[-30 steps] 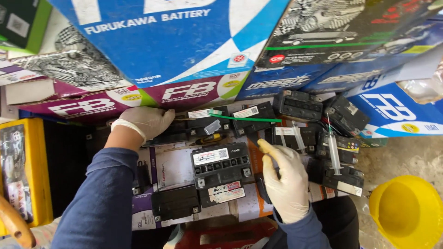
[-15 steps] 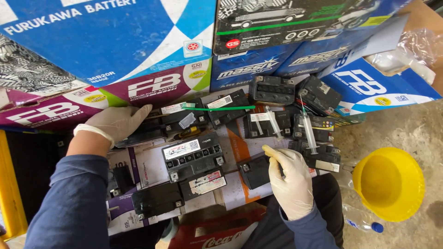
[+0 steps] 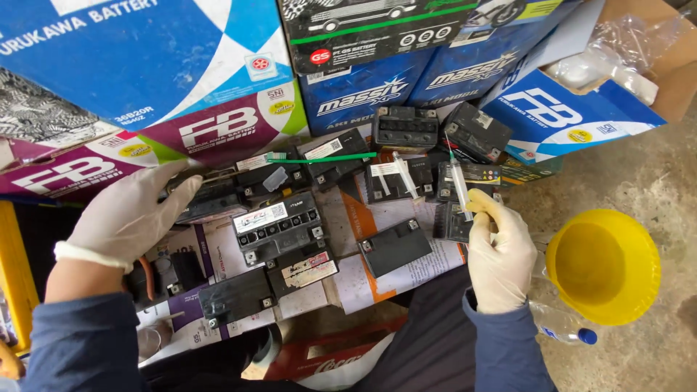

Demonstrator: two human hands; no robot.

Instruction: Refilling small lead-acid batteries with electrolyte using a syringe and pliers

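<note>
Syringe (image 3: 459, 187) lying across the small black batteries at the right of the spread, and my right hand (image 3: 501, 254) is on it, gloved fingers curled at its lower end; whether I've truly clamped it, I cannot tell. My left hand (image 3: 127, 214) lies flat, fingers loosely spread, on a black battery (image 3: 210, 203) at the left. Between them sits a labelled battery (image 3: 279, 225). A yellow funnel (image 3: 602, 265) stands just right of my right hand.
</note>
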